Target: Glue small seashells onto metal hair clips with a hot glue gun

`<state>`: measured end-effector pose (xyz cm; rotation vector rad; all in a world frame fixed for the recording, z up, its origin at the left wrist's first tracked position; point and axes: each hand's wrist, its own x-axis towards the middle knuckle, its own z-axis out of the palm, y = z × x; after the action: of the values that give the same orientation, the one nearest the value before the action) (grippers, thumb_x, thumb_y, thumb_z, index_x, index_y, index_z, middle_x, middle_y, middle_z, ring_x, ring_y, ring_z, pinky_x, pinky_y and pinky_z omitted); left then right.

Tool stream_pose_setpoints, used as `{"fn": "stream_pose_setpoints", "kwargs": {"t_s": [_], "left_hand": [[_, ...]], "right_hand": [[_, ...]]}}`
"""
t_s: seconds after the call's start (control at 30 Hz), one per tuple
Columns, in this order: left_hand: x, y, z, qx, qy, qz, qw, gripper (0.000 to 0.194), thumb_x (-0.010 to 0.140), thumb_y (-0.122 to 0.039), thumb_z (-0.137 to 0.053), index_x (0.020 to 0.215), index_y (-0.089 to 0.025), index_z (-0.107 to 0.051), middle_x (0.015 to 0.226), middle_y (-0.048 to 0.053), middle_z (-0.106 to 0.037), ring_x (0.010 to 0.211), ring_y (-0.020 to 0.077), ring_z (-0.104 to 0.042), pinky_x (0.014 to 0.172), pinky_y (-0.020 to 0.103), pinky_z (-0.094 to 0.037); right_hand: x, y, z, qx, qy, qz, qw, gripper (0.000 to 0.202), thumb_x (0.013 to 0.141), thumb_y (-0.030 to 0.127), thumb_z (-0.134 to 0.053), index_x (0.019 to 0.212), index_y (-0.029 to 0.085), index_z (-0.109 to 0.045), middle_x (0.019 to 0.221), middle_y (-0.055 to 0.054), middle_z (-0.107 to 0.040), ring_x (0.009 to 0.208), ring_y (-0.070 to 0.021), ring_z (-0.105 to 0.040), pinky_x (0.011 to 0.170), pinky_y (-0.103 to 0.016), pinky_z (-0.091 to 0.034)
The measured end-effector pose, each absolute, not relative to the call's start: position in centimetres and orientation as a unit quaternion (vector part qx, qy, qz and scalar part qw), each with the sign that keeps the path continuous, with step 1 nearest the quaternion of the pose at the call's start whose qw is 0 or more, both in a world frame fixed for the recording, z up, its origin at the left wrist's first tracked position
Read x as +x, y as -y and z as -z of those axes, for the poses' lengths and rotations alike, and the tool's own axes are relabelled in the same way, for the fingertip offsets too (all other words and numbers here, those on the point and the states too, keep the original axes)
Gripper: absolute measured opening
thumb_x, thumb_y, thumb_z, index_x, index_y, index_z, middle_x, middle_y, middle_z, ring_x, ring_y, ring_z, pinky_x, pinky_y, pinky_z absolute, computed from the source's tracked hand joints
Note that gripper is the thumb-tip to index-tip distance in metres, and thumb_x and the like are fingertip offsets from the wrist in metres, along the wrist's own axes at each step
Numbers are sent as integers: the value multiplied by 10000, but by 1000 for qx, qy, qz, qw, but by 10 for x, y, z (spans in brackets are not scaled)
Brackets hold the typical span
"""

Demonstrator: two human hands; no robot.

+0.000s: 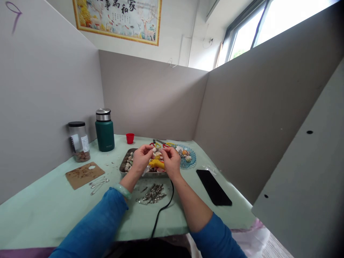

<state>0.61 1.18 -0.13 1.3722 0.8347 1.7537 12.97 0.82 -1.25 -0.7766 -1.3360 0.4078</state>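
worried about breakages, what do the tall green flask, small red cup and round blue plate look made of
Tall green cylindrical flask: probably satin-coated metal, from its even colour and shiny silvery neck.
Small red tapered cup: likely smooth plastic, from its even bright colour.
Round blue scalloped plate: glass or clear plastic, glossy and see-through; the look fits either.

Surface (51,218): pale green covering. Left side: clear jar (78,141) with black lid, brown contents; green flask (104,130) with silver top, upright beside it; brown card (85,175) bearing dark specks; large metal pins (99,184) near card. Rear: small red cup (130,138). Centre: metal tray (124,161) of small pieces; pile of small metal clips (153,194) in front; black cord (161,209) running to front edge. Right: blue dish (192,157) of mixed pieces; flat black object (214,187), nearer front.
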Motion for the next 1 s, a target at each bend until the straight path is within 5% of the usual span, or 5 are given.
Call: {"fn": "stream_pose_setpoints", "kwargs": {"t_s": [0.83, 1.0], "left_hand": [[6, -11, 2, 548, -328, -673, 373, 236, 635, -325, -729, 736, -147, -611, 488, -36, -557, 455, 101, -516, 495, 218, -411], [6, -10, 2, 550, -330, -674, 368, 228, 645, -323, -720, 736, -147, -607, 483, -37, -557, 453, 99, -514, 490, 216, -411]], "right_hand": [[130, -5, 12, -369, 617, -130, 683, 191, 798, 353, -574, 762, 176, -636, 705, -17, -635, 612, -136, -554, 627, -263, -456], [129, -6, 10, -353, 596, -198, 693, 184, 770, 352, -598, 738, 175, -638, 666, -5, -630, 594, -135, -554, 589, -254, -456]]}}
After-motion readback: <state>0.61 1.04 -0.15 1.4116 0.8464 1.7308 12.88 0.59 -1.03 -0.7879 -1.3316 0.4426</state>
